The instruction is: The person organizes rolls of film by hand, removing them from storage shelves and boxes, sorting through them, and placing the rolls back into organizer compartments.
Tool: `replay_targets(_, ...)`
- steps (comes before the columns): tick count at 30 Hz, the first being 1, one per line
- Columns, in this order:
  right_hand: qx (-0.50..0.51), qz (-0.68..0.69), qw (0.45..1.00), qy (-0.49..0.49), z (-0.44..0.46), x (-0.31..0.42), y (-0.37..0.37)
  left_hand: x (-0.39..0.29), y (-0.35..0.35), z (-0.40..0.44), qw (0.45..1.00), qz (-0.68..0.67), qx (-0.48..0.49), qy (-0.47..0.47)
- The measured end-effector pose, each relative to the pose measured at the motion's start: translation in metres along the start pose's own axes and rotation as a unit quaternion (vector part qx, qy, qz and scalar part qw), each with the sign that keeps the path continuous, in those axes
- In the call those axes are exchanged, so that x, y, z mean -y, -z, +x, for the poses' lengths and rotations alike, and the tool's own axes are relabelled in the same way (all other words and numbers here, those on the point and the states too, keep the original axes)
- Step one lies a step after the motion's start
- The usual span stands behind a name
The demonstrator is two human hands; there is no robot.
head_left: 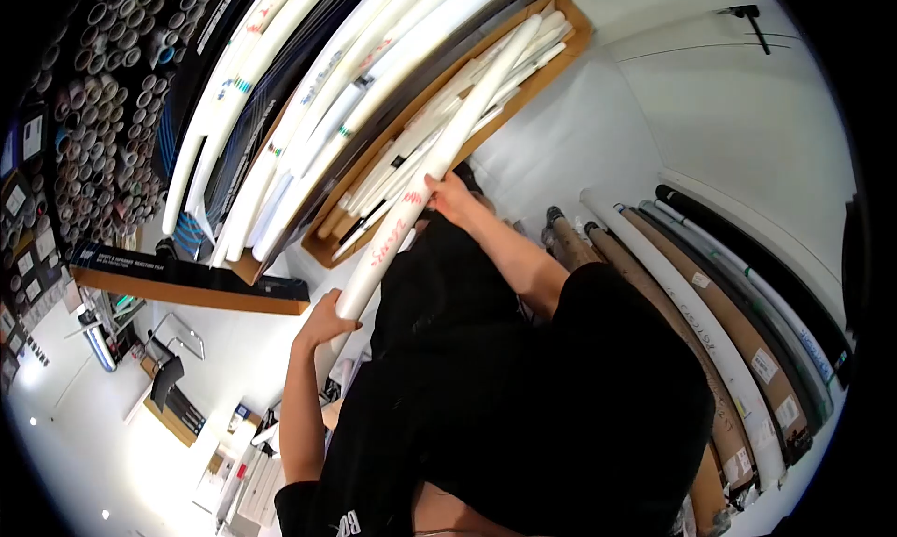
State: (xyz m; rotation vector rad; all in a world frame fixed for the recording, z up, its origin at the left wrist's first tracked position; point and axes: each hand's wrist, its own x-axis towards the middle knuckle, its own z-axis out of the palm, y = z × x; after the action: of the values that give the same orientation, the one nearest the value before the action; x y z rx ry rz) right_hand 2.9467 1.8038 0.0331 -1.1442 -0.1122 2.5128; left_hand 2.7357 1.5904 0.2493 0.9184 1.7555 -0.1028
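Note:
A long white roll [388,233] with red handwriting slants in front of my body, its upper end lying over an open cardboard box [322,255]. My left hand [327,320] is closed around the roll's lower end. Farther up, beside the red writing, my right hand [450,199] grips the same roll from the side. Inside the box lie several thinner white rolls [439,116], partly covered by the one I hold.
More white rolls [252,177] stand in dark boxes at upper left, near a rack of tube ends [103,116]. Brown, white and black rolls [719,322] lean along the right wall. A long dark box [187,275] and a chair [168,378] are at left.

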Motion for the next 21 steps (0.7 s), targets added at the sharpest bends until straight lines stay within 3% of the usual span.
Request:
replay_targets(2,-0.015,-0.001,1.0,0.014,0.003,-0.002,0.008,-0.012,-0.006,-0.002,0.998,-0.023,-0.006,0.065)
replay_targets(8,-0.06,-0.011,0.998,-0.005,-0.001,0.006,0.016,-0.007,-0.028,0.009,0.998,0.037,-0.032,0.05)
replay_targets(13,-0.059,0.061,0.996,-0.017,-0.006,0.015,0.012,0.004,-0.046,0.015,0.993,0.073,-0.064,0.07)
replay_targets(18,-0.115,0.078,0.99,-0.03,0.003,0.0,0.029,0.026,-0.052,0.016,0.994,0.064,-0.02,0.089)
replay_targets(21,-0.156,0.173,0.972,-0.047,0.015,-0.012,0.045,0.025,-0.056,0.011,0.987,0.078,0.006,0.14)
